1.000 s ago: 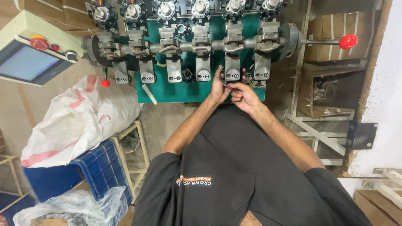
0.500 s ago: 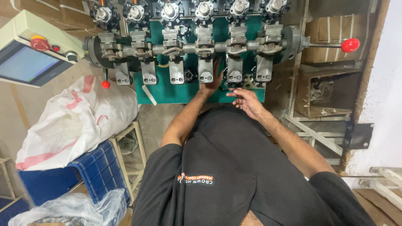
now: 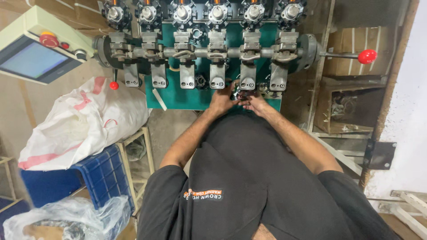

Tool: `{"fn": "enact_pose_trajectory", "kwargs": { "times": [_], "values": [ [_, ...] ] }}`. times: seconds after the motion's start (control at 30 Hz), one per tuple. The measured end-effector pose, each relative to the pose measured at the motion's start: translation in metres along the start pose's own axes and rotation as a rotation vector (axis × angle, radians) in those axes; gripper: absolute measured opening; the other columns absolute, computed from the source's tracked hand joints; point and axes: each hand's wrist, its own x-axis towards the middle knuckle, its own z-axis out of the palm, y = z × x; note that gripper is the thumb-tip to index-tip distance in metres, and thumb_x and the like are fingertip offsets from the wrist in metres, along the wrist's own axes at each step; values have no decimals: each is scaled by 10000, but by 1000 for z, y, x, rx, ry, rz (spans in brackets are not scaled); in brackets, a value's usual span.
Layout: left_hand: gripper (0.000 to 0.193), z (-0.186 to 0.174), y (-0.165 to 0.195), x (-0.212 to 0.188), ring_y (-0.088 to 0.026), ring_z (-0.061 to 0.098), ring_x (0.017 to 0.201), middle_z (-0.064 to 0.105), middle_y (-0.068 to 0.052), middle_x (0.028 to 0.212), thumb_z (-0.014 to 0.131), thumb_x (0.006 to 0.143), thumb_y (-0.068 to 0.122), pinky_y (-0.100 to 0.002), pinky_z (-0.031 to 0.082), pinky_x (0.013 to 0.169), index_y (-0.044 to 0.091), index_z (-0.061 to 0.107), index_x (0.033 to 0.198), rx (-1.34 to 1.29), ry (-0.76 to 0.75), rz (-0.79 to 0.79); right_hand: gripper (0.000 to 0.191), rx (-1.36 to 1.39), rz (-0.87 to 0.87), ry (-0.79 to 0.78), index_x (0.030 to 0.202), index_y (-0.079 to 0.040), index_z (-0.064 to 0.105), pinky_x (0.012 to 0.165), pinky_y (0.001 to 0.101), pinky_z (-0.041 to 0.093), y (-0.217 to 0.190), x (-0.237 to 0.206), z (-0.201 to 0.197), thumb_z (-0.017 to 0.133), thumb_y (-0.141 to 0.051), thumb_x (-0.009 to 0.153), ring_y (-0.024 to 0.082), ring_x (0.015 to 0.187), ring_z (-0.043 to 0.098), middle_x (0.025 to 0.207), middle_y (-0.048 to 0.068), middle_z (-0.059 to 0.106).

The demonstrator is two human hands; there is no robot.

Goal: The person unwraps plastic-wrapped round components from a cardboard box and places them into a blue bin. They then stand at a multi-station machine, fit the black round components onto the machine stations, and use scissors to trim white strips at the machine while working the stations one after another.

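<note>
Hands meet close together at the front edge of the green machine [image 3: 178, 95], just under the fifth clamp block [image 3: 247, 76] counted from your left. Your left hand [image 3: 221, 100] and your right hand [image 3: 254, 103] are almost touching each other, fingers bent inward around something small and dark between them. The fingers are closed narrow, like a pinch, but the piece itself is too small and too hidden, so you cannot tell from this view what it is or how firmly each hand holds it.

Judging the progress: your work stands now at this fifth station. The six blocks along the horizontal shaft [image 3: 200, 52] all look alike, and nothing on them shows which ones are finished, so it is honest to say the picture does not tell how many stations are done and how many are left. The sixth block [image 3: 279, 76] is just beside your right hand and is not touched.

Further away, the row of round heads [image 3: 218, 12] stands above the shaft. The lever with the red ball [image 3: 367, 56] sticks out on the right, well apart from your hands. The control panel [image 3: 33, 60] is far on the left, above the white sack [image 3: 80, 120] and the blue crate [image 3: 95, 171].
</note>
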Motion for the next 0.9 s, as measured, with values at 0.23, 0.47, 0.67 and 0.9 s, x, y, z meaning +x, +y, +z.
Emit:
{"fn": "enact_pose_trajectory", "kwargs": {
  "times": [0.23,0.47,0.67,0.9],
  "values": [
    [598,14,-49,-23,-311,618,1170,635,-126,1244,795,832,166,-438,527,987,17,558,1361,-1190,295,-249,218,62,160,5,1109,-51,687,516,236,493,12,7,8,619,-235,1013,105,633,628,966,83,730],
    [509,-1,-59,-8,-225,676,1075,698,-87,1217,518,1066,411,-390,526,982,22,569,1389,-1803,454,-527,151,453,61,-92,1087,-92,669,556,205,450,23,11,68,633,-185,973,76,679,568,1038,42,738],
    [762,-15,-32,-6,-311,717,991,719,-176,1194,297,1054,611,-440,579,905,-36,585,1335,-1994,-9,-256,72,647,-61,-273,1053,-30,658,552,195,382,22,10,80,664,-80,1002,28,618,491,928,-5,668],
    [754,-21,-58,9,-308,727,933,729,-189,1138,298,1063,580,-424,599,884,-55,622,1309,-1796,-245,-175,105,734,21,-110,1025,-62,662,473,197,338,30,0,94,685,-85,924,19,493,425,987,-14,735]
  ]
}}
